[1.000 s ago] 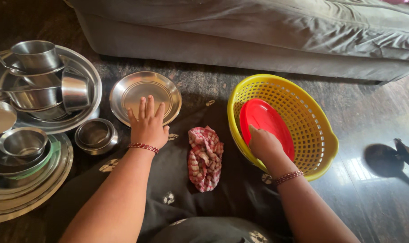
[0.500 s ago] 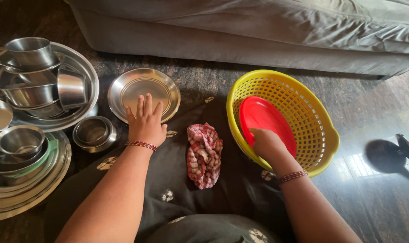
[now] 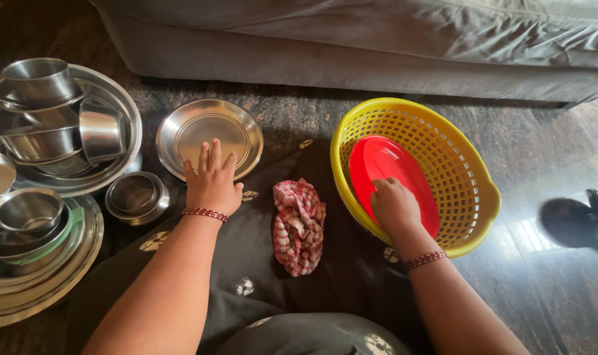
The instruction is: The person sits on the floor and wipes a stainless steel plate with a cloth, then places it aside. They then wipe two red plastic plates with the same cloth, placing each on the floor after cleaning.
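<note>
Our left hand (image 3: 212, 181) lies flat with fingers spread, fingertips over the near rim of a shallow steel plate (image 3: 209, 137) on the dark floor (image 3: 549, 302). Just left of that hand sits a small steel bowl (image 3: 136, 196), and farther left a stack of steel dishes (image 3: 42, 197). Our right hand (image 3: 394, 205) reaches into the yellow basket (image 3: 444, 164), fingers curled on the lower edge of the red plate (image 3: 391, 177) leaning inside it. Between our hands lies a crumpled red checked cloth (image 3: 299, 227).
</note>
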